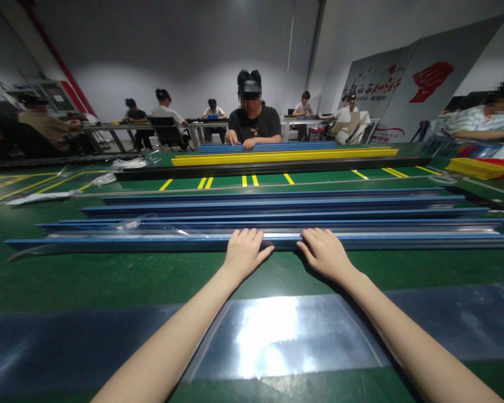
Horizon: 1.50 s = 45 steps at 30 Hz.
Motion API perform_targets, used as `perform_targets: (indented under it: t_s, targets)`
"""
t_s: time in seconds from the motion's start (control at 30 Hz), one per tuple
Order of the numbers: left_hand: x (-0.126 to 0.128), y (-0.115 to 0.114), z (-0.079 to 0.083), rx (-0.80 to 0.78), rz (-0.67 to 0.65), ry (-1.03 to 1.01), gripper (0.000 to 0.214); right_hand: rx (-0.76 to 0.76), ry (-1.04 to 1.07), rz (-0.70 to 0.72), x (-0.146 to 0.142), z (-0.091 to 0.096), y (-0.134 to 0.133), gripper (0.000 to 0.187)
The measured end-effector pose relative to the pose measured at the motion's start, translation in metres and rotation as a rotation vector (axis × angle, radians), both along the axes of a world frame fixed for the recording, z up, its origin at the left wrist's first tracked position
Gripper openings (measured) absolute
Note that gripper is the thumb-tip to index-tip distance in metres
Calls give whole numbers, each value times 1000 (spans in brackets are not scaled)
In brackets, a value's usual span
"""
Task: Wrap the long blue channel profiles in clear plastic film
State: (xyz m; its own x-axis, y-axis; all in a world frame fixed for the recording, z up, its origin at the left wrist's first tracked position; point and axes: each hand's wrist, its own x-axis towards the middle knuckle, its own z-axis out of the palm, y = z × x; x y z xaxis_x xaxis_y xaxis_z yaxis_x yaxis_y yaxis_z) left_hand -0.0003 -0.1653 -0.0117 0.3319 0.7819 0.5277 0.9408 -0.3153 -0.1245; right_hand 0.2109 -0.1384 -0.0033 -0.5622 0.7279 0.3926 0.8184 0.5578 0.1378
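A long blue channel strip (126, 246) runs across the green table, the nearest of several. My left hand (244, 254) curls its fingers over this strip, with the thumb along the near side. A short gap to the right, my right hand (324, 253) grips the same strip, its fingers over the top edge and its thumb pointing inward. The fingertips are hidden behind the strip. Between my forearms and beyond them lies a flat, glossy clear plastic sheet (302, 336). Thin clear film (130, 225) rests on the strips to the left.
More blue strips (273, 208) lie parallel beyond my hands. Further off are a black strip (273, 168) and a yellow strip (285, 156). A co-worker (255, 120) sits opposite, hands at another blue strip. A yellow tray (479, 168) stands at the right. Other people work behind.
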Motion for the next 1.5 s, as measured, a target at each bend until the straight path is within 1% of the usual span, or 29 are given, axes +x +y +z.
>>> perform_targets:
  t_s: [0.4, 0.8, 1.0, 1.23, 1.37, 1.5]
  targets:
    - [0, 1, -1, 15, -7, -6, 33, -157, -18, -94, -8, 15, -1, 24]
    - [0, 2, -2, 29, -18, -10, 33, -223, -5, -16, -25, 21, -3, 24]
    - [0, 2, -3, 28, -16, -12, 32, -223, -45, -36, -28, 22, -2, 25]
    - [1, 1, -1, 10, -10, -9, 33, -191, -54, -86, -31, 21, -2, 41]
    - [0, 1, 0, 8, -12, -7, 32, -159, -49, -133, -27, 18, 0, 43]
    - [0, 1, 0, 5, -18, -17, 32, -103, -12, -106, -24, 11, 0, 41]
